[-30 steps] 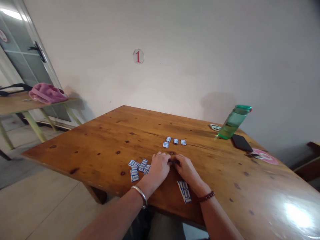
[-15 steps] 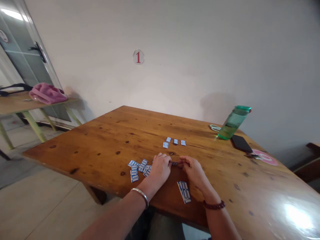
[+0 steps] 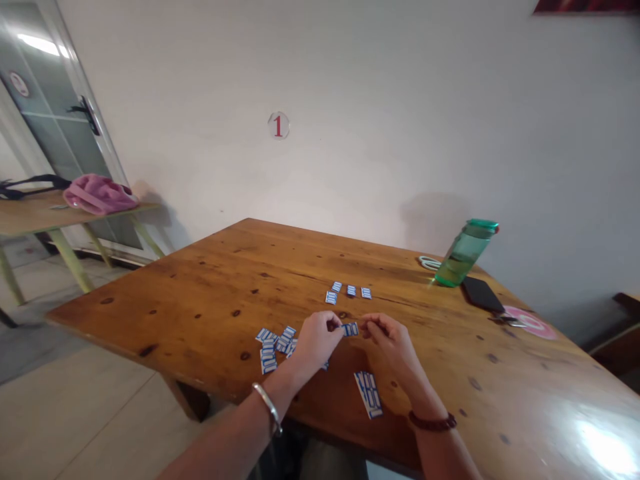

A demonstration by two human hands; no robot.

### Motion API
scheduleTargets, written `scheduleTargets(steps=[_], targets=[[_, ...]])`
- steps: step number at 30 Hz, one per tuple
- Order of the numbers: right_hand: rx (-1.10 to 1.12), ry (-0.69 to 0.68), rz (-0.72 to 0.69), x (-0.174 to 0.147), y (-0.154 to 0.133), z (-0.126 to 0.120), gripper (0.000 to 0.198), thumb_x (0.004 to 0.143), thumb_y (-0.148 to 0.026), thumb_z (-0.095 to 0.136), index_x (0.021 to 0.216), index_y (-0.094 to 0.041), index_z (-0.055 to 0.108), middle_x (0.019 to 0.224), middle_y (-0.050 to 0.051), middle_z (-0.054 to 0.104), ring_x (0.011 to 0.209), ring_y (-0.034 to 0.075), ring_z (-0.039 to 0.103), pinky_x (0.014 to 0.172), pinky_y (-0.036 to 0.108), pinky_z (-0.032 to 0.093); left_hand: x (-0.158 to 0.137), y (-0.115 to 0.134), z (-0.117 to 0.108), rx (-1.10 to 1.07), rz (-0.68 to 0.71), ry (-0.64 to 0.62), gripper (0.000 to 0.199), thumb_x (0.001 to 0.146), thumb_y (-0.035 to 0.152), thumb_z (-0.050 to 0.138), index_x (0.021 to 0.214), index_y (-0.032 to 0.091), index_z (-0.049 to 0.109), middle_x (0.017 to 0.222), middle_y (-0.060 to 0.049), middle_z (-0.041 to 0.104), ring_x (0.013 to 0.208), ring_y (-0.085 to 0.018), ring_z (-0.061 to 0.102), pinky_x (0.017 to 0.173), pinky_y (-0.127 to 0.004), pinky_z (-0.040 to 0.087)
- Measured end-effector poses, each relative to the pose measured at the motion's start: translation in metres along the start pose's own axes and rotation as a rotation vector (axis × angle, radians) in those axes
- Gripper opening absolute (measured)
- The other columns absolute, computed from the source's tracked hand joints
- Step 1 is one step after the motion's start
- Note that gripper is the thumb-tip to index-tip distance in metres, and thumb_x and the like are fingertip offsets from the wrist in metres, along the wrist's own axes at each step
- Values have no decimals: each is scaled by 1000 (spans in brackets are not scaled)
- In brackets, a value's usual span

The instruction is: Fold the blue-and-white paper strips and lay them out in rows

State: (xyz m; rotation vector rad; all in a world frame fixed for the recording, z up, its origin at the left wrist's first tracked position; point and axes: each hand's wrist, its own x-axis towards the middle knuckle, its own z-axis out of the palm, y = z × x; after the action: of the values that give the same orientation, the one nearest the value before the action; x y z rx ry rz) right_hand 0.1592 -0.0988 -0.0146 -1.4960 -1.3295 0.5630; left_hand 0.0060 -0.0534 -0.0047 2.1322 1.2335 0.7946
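My left hand (image 3: 321,339) pinches the left end of a small strip of blue-bordered white labels (image 3: 351,329) between thumb and fingertips. My right hand (image 3: 390,339) is just right of the strip's free end, a slight gap between them. Its thumb and fingers are pressed together; whether anything tiny is in them is hidden. Under and left of my left wrist lies a loose heap of similar label strips (image 3: 269,357), partly covered. Longer label sheets (image 3: 369,395) overlap near the front edge, below my hands. Beyond my hands, several short label pieces (image 3: 351,291) lie apart.
The wooden table (image 3: 210,287) meets a white wall. At its right stand a green bottle (image 3: 465,255), a black phone-like slab (image 3: 481,294), a pale looped item (image 3: 429,263), and keys (image 3: 507,319) on a pink disc (image 3: 533,323). Left, another table holds a pink bag (image 3: 100,195).
My hands have drawn slightly apart, and more of the label strip shows at my left fingertips. The camera view has tilted up a little. The other labels lie where they were.
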Motion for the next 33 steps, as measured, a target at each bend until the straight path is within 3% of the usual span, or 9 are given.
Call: scheduleTargets(steps=[7,11,14,17,20,23,25,29,33], targets=[[227,-125,64,-38,-41,4,33,75,-44,51,77,-14,65,66,4,63,57,13,52,51,23,39,-22,4,-35,-391,-77,-82,9,65,21,56,58,15,56,54,3,54,54,-11,49,52,-21,36],[237,-178,60,-60,-51,14,24,71,-39,59,79,-16,64,70,3,62,65,15,53,56,23,39,-37,7,-39,-236,13,-82,6,64,15,52,59,16,57,59,1,55,59,-13,51,57,-23,36],[179,-141,77,-66,-55,20,20,68,-36,62,70,-17,62,63,0,58,56,12,47,51,21,35,-46,11,-39,-99,104,-66,10,61,10,50,59,17,56,65,-1,57,67,-16,52,64,-27,38],[208,-85,129,-70,-55,25,23,63,-37,66,59,-16,59,52,-3,51,48,9,37,46,21,29,-55,14,-39,-150,127,-50,10,62,10,51,60,18,56,65,-1,57,68,-17,52,69,-28,39],[409,27,218,-79,-50,33,26,62,-40,68,60,-17,57,53,-3,50,51,9,39,48,20,31,-67,16,-38,-499,-3,-55,3,65,18,58,68,18,57,67,0,58,65,-15,53,65,-26,40],[627,99,270,-91,-44,45,25,65,-40,68,64,-18,58,60,-2,52,58,11,43,55,21,37,-81,15,-30,-905,-190,-52,13,62,24,65,70,17,57,66,1,59,64,-13,54,63,-23,42],[723,124,284,-98,-39,55,25,64,-40,70,63,-18,59,60,-2,53,58,11,45,56,21,39,-89,12,-22,-1055,-271,-17,15,62,25,67,68,16,57,64,1,59,63,-12,54,64,-23,42],[818,142,303,-106,-33,67,23,62,-39,72,64,-19,60,58,-2,54,56,11,47,54,20,40,-95,5,-10,-1132,-327,30,20,58,30,70,63,15,57,58,1,59,56,-11,52,58,-21,41],[735,112,274,-110,-36,65,22,65,-39,70,65,-20,59,61,-1,56,58,12,50,55,22,42,-95,4,-17,-1089,-326,-11,19,58,31,67,62,15,56,56,2,57,54,-10,51,56,-22,40]])
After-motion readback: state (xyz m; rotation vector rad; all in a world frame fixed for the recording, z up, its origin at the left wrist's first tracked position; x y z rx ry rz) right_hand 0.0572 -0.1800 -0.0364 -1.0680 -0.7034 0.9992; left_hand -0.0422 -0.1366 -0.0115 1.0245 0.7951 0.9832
